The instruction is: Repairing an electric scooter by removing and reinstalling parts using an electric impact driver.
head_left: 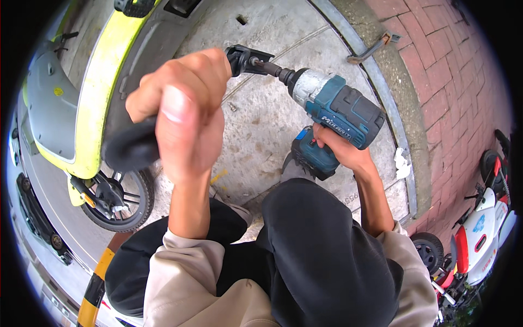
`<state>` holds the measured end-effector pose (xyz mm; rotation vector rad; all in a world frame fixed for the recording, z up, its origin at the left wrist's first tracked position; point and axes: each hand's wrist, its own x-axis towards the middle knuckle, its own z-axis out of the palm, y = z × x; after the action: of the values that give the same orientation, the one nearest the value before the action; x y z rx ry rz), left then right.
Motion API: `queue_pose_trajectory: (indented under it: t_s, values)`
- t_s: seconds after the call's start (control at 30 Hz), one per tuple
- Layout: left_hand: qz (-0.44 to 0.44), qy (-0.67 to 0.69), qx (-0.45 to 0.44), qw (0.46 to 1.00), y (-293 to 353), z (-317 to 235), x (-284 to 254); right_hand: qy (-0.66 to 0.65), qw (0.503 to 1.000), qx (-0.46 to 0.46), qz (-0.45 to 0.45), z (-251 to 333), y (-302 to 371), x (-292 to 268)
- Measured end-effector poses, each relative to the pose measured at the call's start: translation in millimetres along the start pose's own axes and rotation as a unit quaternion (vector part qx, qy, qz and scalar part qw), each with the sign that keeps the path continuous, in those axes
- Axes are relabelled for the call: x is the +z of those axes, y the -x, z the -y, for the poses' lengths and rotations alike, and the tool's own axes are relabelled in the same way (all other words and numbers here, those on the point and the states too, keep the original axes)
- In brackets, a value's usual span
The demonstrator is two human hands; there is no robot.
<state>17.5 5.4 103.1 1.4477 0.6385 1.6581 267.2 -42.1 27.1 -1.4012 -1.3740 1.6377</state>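
My left hand [185, 109] is wrapped around a black part, raised above the pavement. A bracket-like head [248, 60] sticks out past its knuckles, and a blurred rounded black end [132, 146] shows on the other side. The middle of the part is hidden in the fist, so I cannot tell its exact kind. My right hand [346, 150] grips the handle of a teal cordless impact driver [340, 106], lying level and pointing left. Its dark bit [272, 69] reaches a bolt on the bracket head, and the two appear to touch.
A yellow and grey scooter [98, 92] stands close on the left. An angled metal bar [373, 49] lies across the kerb strip, with crumpled white paper [402, 163] farther down. At right is a red and white motorbike [482, 240]; a yellow-black striped bar [95, 289] is lower left.
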Motion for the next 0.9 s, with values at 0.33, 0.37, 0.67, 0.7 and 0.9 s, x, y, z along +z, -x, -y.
queue_pose_trajectory:
  t_s: [0.33, 0.37, 0.67, 0.7, 0.9]
  values:
    - [0.202, -0.216, 0.147, 0.944, -45.6, 37.7, 35.1, -0.431, 0.901, 0.037, 0.037, -5.7, -75.3, 62.5]
    - [0.218, -0.235, 0.168, 0.932, -48.0, 46.8, 35.5, -0.458, 0.888, 0.014, 0.041, -22.9, -88.0, 74.9]
    - [0.334, -0.307, 0.098, 0.886, -63.4, 76.3, -21.8, -0.631, 0.767, 0.076, 0.091, -46.0, -143.7, 144.9]
    - [0.337, -0.315, 0.096, 0.882, -65.0, 76.3, -26.1, -0.622, 0.774, 0.087, 0.078, -44.2, -147.1, 147.9]
    - [0.327, -0.320, 0.100, 0.884, -69.8, 77.2, -29.8, -0.614, 0.777, 0.092, 0.104, -52.3, -158.6, 149.7]
